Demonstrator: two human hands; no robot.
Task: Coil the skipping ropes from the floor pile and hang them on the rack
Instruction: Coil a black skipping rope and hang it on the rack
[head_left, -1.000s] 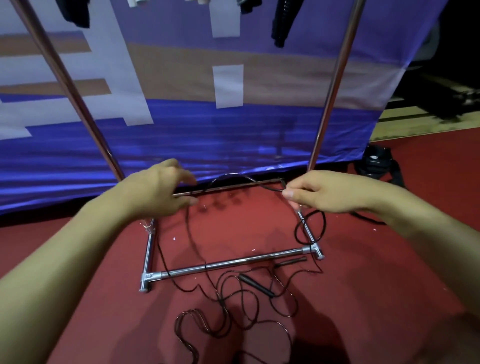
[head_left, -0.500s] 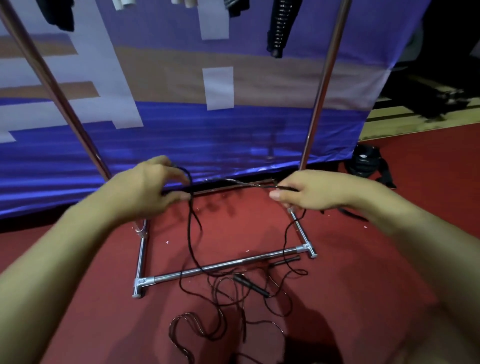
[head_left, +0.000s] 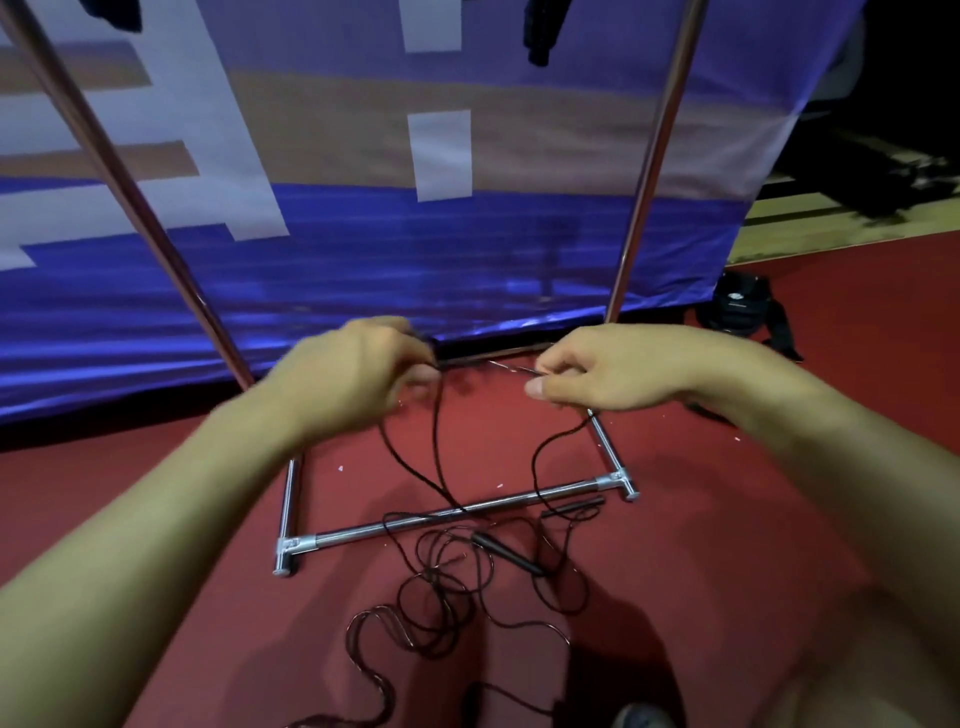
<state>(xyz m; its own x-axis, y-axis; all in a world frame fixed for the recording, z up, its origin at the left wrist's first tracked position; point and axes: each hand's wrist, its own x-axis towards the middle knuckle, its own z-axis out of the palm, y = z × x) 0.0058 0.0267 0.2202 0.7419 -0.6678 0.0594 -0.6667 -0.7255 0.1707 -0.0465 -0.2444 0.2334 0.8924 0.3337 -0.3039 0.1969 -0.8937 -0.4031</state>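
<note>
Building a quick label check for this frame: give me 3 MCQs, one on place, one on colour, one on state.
1. Where does the loose rope lie?
A. on the red floor by the rack's base bar
B. over a chair
C. in a box

2. What colour is the floor?
A. green
B. red
C. white

3. What are the hands doing?
A. resting flat on the floor
B. hanging idle
C. both holding rope

Key: 1 A, the tangle lies across and before the base bar. 2 B, the carpet is red. 3 C, left hand and right hand each grip rope, strands trailing down.
</note>
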